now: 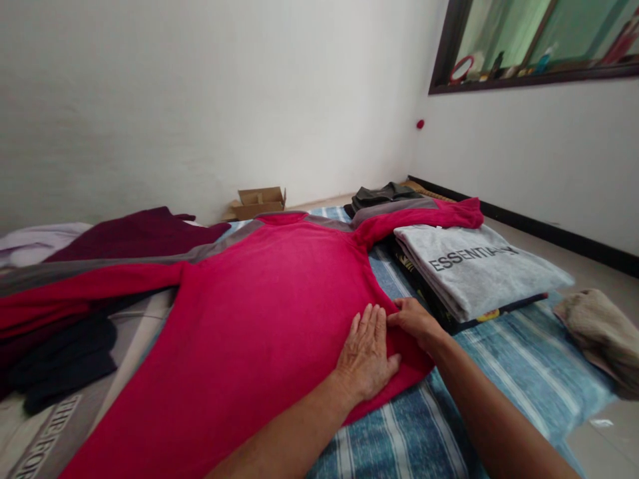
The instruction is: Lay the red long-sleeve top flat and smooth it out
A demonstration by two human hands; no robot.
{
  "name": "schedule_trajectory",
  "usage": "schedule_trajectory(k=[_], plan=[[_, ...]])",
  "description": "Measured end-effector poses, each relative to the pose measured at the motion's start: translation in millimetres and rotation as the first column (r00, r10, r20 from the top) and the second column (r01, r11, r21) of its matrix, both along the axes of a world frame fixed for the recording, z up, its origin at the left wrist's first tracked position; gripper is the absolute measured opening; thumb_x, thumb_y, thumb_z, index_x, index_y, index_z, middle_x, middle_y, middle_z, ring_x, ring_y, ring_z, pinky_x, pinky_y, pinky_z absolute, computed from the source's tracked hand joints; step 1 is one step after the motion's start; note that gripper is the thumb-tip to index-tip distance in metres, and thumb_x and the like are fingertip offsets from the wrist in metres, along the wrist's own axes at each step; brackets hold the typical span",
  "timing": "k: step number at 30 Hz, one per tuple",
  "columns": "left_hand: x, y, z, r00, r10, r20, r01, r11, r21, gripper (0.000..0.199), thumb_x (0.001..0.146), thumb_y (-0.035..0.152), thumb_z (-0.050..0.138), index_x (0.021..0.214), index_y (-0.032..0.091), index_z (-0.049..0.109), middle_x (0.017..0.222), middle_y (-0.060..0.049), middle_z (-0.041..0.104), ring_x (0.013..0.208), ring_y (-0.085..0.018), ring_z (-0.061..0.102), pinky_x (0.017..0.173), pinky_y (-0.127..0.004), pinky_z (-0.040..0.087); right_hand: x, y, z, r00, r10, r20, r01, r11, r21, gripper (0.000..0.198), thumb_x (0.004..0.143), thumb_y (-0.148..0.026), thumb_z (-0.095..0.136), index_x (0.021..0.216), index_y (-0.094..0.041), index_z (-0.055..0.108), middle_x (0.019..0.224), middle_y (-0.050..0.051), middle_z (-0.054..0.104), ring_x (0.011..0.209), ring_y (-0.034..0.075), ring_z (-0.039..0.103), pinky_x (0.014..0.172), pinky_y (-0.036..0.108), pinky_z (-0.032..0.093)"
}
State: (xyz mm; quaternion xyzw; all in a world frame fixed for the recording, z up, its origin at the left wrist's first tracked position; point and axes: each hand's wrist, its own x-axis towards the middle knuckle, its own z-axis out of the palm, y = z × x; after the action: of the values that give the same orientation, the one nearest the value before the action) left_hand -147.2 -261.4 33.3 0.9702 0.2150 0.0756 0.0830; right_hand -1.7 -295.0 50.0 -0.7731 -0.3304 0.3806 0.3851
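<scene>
A bright pink long-sleeved top (269,306) with grey shoulder panels lies spread out, its sleeves stretched to both sides. My left hand (367,349) rests flat on its lower right part, fingers stretched out. Beside it, my right hand (414,320) pinches the top's right side edge, where the cloth is slightly lifted and folded. The right sleeve reaches across a folded grey garment (479,273) with dark lettering. Beneath everything is a blue striped sheet (519,359).
Behind the right sleeve sits a dark folded garment (387,193). A cardboard box (259,203) stands by the wall. Maroon clothing (134,236) and a dark navy garment (70,359) lie on the left. A beige cloth (599,332) is at the sheet's right edge.
</scene>
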Motion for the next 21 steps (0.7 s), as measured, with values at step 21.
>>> schedule_trajectory(k=[21], plan=[[-5.1, -5.5, 7.4, 0.999, 0.011, -0.047, -0.020, 0.979, -0.202, 0.079, 0.086, 0.056, 0.033, 0.143, 0.002, 0.024, 0.153, -0.018, 0.011, 0.141, -0.026, -0.004, 0.115, -0.045, 0.006, 11.2, 4.3, -18.8, 0.981, 0.095, 0.171, -0.081, 0.993, -0.089, 0.012, 0.068, -0.022, 0.062, 0.063, -0.013, 0.068, 0.055, 0.005, 0.064, 0.054, 0.016, 0.060, 0.047, 0.021, 0.038]])
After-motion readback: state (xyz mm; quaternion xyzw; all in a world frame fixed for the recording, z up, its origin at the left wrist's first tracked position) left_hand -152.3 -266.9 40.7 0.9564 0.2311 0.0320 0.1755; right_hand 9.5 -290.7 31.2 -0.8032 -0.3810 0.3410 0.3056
